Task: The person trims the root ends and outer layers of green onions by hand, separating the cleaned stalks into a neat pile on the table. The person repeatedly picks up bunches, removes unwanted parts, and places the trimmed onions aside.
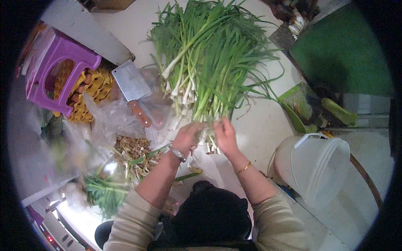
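Observation:
A large heap of green garlic (228, 62) lies on the white tabletop (268, 121), its leaves pointing away and its pale bulb ends toward me. At the near end of the stalks, my left hand (187, 136) is closed, with its fingers curled against the white stems. Close to its right, my right hand (226, 137) pinches at the same bulb ends. Several roots and stem tips show below and between the hands. The exact stalk in each hand is partly hidden by the fingers.
A cleaver (132, 83) with a wooden handle lies on plastic bags at left. Nearer are root trimmings (133, 150) and cut greens (106, 190). A purple plastic stool (69, 75) stands by yellow egg trays (90, 94). At right are a white bucket (312, 167) and a green board (343, 50).

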The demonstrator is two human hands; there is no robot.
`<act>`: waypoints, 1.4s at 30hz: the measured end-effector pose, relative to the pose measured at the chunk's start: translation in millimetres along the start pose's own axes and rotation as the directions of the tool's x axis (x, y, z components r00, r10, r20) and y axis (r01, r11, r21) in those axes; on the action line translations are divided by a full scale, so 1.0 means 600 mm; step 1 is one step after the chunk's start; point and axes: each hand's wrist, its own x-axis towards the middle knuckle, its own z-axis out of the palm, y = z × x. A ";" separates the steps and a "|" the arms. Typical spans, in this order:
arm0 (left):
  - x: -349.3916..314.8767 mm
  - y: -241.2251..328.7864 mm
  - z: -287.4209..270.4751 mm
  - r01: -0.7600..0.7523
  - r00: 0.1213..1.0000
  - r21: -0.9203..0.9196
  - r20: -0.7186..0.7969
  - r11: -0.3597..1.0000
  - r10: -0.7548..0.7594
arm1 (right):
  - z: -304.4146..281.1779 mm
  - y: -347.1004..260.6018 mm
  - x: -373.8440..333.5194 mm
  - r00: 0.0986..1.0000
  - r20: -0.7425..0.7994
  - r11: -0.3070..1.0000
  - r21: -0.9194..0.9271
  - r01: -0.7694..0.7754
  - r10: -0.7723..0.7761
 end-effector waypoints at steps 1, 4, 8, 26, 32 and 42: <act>0.000 -0.002 0.004 0.022 1.000 -0.044 -0.013 0.999 -0.023 | 0.014 -0.001 -0.015 0.998 0.052 0.998 -0.053 -0.020 0.023; -0.001 -0.009 0.004 0.049 0.989 0.087 0.136 0.995 -0.061 | 0.044 -0.006 -0.044 0.992 0.123 0.986 -0.164 0.023 -0.003; -0.004 -0.024 0.007 0.070 0.998 -0.054 0.006 0.996 -0.070 | 0.067 -0.013 -0.043 0.948 0.101 0.871 -0.375 0.316 -0.301; -0.036 -0.070 0.002 -0.394 0.885 0.803 0.201 0.447 0.419 | 0.058 0.018 0.166 0.861 -0.019 0.850 0.170 -0.499 0.509; -0.123 -0.133 -0.130 -0.101 0.991 0.647 -0.004 0.755 0.136 | -0.017 -0.024 0.242 0.933 0.215 0.190 -0.942 0.276 -0.289; -0.236 -0.140 -0.291 -0.072 0.925 0.627 -0.250 0.776 0.287 | 0.237 -0.094 0.212 0.866 0.408 0.475 -0.725 0.499 -0.288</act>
